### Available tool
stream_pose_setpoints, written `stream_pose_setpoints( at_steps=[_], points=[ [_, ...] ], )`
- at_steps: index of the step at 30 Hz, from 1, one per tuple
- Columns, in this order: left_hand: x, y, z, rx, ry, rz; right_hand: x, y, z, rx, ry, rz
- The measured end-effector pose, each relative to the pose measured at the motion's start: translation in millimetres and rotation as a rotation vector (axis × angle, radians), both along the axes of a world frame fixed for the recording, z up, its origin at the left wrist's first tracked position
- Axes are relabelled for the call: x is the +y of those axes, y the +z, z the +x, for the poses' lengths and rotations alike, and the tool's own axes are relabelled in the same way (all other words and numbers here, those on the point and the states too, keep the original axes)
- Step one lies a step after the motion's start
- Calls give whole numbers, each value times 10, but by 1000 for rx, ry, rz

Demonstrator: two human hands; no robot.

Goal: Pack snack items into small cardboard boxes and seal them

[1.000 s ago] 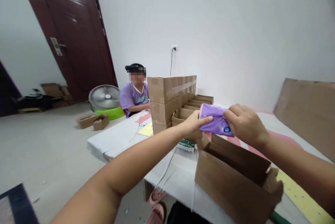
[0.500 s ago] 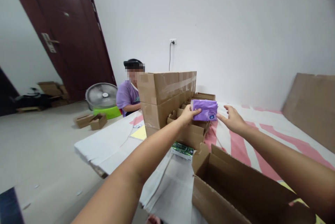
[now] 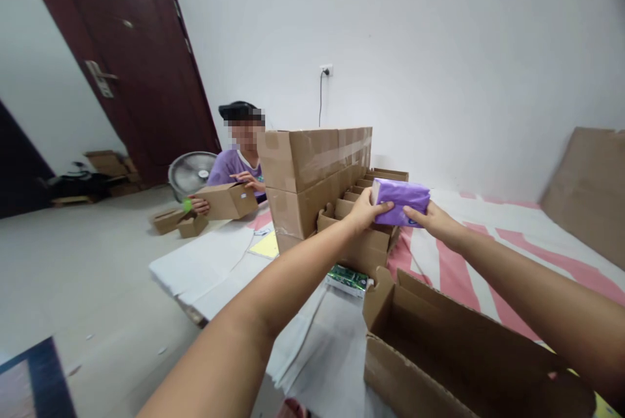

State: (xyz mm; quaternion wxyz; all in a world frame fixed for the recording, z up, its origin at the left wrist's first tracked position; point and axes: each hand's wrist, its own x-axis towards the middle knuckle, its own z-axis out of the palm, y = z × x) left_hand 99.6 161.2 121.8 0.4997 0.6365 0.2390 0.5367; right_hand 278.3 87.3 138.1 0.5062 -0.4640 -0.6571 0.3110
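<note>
Between my two hands is a purple soft pack of tissues, held level above a row of open cardboard boxes. My left hand grips its left end, thumb across the front. At the right end, my right hand closes on the pack, its thumb on the front face. Below and nearer to me stands a long open cardboard box; its visible inside is bare. A green and white pack lies on the table beside it.
Taped, closed cartons are stacked left of the row. Behind them a co-worker in purple holds a small cardboard box. A fan stands on the floor, and a large cardboard sheet leans at the right.
My right hand has come in and taken hold of the tissue pack's right end; before, only my left hand gripped it. The co-worker now holds up a cardboard box.
</note>
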Motion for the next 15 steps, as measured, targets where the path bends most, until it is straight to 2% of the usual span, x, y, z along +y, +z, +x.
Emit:
stream_pose_setpoints(
  at_steps=[5,10,12,15],
  points=[
    [-626,222,-112,-28,-119,101,-446,295,-77,133,103,-34],
    [-1286,368,-258,-51,-317,132,-1156,462,-24,203,26,57],
    [-1527,364,-334,111,-370,206,-1485,464,90,291,-77,106],
    [-1883,262,-409,563,-407,461,-1996,368,300,423,-288,137]
  ],
)
